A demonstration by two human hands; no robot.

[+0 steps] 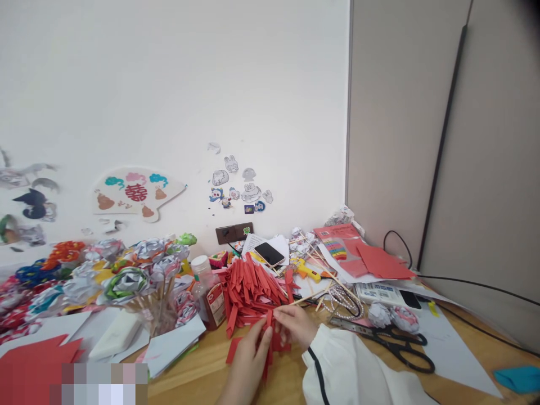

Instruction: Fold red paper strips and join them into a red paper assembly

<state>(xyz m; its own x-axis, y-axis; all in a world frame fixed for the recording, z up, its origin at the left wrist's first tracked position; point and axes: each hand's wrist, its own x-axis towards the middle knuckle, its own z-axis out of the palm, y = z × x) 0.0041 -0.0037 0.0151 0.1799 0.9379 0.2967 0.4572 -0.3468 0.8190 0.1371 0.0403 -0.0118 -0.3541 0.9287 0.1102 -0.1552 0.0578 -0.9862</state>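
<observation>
My left hand [248,357] and my right hand [295,323] meet low in the middle of the view, both pinching a folded red paper piece [276,340] between their fingers. Right behind them lies a heap of folded red paper strips [251,292] on the wooden table [202,377]. My right arm wears a white sleeve [350,371] with a dark stripe. A thin wooden stick [307,297] lies just beyond my right hand.
A bunch of paper flowers on sticks [126,275] stands at the left, with a glue bottle [207,292] beside the heap. Black scissors [392,340], a phone [269,253], a yellow glue gun [307,271], red sheets [379,261] and crumpled paper [392,315] lie to the right. Cables [476,284] run along the partition.
</observation>
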